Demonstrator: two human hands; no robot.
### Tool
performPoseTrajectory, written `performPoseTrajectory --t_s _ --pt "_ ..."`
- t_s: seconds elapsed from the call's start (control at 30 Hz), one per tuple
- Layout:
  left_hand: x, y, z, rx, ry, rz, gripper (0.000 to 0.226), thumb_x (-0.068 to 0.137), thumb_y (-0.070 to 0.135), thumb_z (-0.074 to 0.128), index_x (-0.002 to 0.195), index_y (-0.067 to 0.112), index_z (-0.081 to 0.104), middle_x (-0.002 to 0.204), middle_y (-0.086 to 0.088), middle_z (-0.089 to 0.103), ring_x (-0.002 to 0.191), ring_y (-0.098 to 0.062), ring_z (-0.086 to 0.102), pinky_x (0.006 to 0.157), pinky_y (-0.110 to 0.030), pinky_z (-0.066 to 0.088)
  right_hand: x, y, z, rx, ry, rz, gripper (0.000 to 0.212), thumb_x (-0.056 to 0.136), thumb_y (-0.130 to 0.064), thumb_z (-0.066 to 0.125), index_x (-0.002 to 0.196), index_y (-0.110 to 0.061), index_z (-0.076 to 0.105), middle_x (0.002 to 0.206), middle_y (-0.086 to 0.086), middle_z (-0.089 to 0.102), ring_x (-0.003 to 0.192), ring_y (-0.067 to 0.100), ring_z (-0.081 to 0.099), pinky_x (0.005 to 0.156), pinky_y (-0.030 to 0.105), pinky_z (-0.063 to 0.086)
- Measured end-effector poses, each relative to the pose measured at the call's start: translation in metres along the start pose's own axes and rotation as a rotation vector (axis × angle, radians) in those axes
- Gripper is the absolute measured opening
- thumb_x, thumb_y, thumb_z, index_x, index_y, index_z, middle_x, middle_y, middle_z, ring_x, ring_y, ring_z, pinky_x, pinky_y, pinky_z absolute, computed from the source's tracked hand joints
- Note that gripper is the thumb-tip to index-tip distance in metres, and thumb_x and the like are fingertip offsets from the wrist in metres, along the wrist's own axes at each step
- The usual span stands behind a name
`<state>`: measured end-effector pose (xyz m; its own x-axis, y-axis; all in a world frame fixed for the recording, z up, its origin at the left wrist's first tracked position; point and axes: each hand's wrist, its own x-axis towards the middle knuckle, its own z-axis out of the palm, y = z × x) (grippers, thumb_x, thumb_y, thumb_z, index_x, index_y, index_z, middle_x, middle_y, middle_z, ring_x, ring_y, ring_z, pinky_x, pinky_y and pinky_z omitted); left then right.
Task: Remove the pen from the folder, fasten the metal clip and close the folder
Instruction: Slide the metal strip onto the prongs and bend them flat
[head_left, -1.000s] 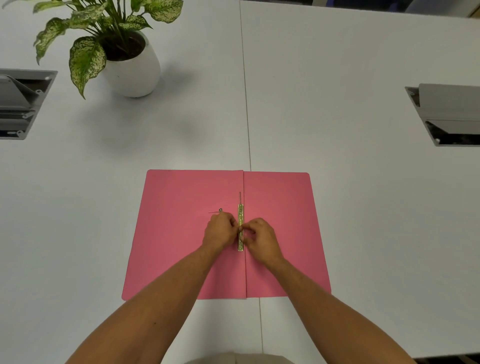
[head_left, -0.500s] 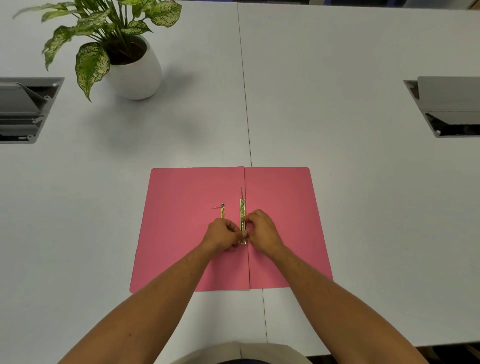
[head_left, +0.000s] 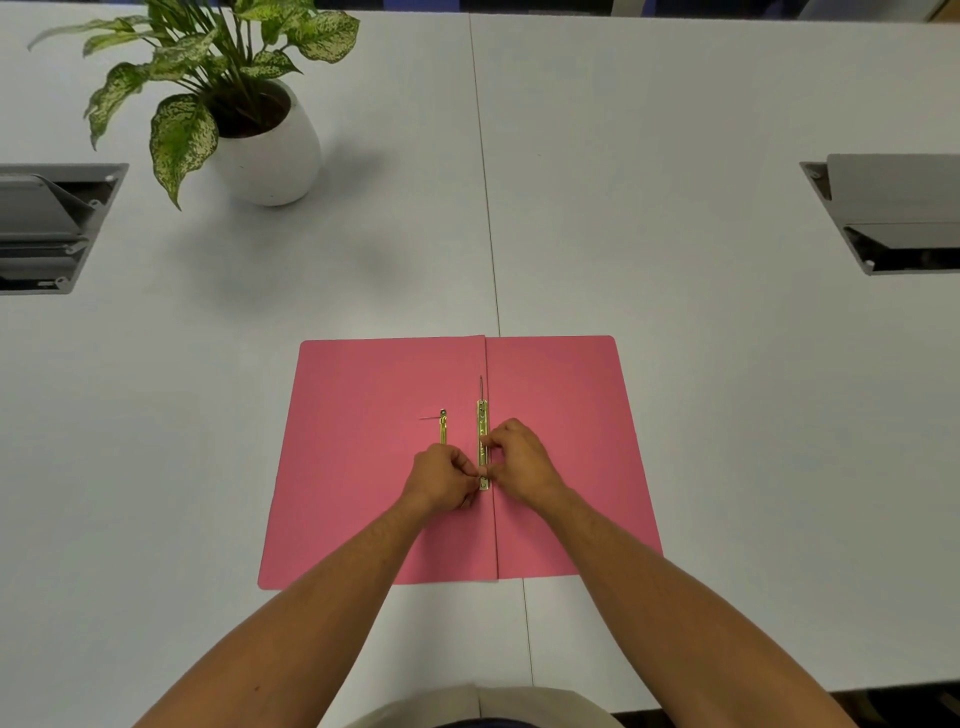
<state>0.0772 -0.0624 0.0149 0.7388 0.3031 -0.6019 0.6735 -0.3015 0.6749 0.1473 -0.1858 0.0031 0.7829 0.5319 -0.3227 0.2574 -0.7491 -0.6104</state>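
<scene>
1. Landmark: open pink card folder (head_left: 363, 467), lying flat on the white table (head_left: 675, 415), both covers spread, centre crease running away from the person and roughly over the table seam.
2. Gold metal clip bar (head_left: 482, 431) lies along the crease, just left of it, approx mid-folder; a thin metal prong (head_left: 481, 387) sticks out past its far end.
3. 2nd, shorter gold metal strip (head_left: 443, 430) lies on the folder's left cover, parallel to the clip bar and near it; far end has a small round head w/ a thin wire pointing left. Near end is hidden under the left hand.
4. Left hand (head_left: 441, 480) sits on the left cover beside the crease, fingers curled in, thumb & forefinger tips pinching at the near end of the clip bar.
5. Right hand (head_left: 519, 462) sits on the right cover just across the crease, fingers curled; forefinger tip presses the clip bar's mid part, thumb meets the left hand's fingertips at the bar's near end.
6. Can't tell whether either hand truly grips the bar or only presses it; contact point too small.
7. No pen identifiable on the folder.
8. Beyond the folder's far-left corner, well apart: white round ceramic pot w/ green speckled plant (head_left: 270, 150).
9. Grey recessed cable boxes in the table: one far left of the folder (head_left: 47, 228), one far right (head_left: 893, 213).
</scene>
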Motion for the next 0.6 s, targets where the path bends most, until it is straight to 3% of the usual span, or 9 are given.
performPoseTrajectory --t_s 0.13,0.6 --pt "-0.001 -0.003 0.004 -0.007 0.006 0.000 0.008 0.078 0.004 0.073 0.074 -0.002 0.072 0.070 -0.021 0.075 0.058 -0.023 0.068 0.068 -0.037 0.062 0.000 -0.001 0.000 0.006 0.002 0.002 0.043 0.071 -0.012 0.080 0.112 -0.008 0.064 0.110 0.008 0.056 0.103 0.022 0.054 0.092 0.031 0.047" --pt "-0.014 -0.006 0.019 -0.192 0.080 -0.082 0.007 0.080 -0.002 0.070 0.076 -0.007 0.071 0.073 -0.025 0.072 0.052 -0.024 0.067 0.061 -0.040 0.063 0.000 0.001 0.000 0.027 -0.003 0.009 0.045 0.070 -0.007 0.079 0.112 -0.008 0.062 0.112 0.010 0.056 0.105 0.024 0.054 0.094 0.033 0.047"
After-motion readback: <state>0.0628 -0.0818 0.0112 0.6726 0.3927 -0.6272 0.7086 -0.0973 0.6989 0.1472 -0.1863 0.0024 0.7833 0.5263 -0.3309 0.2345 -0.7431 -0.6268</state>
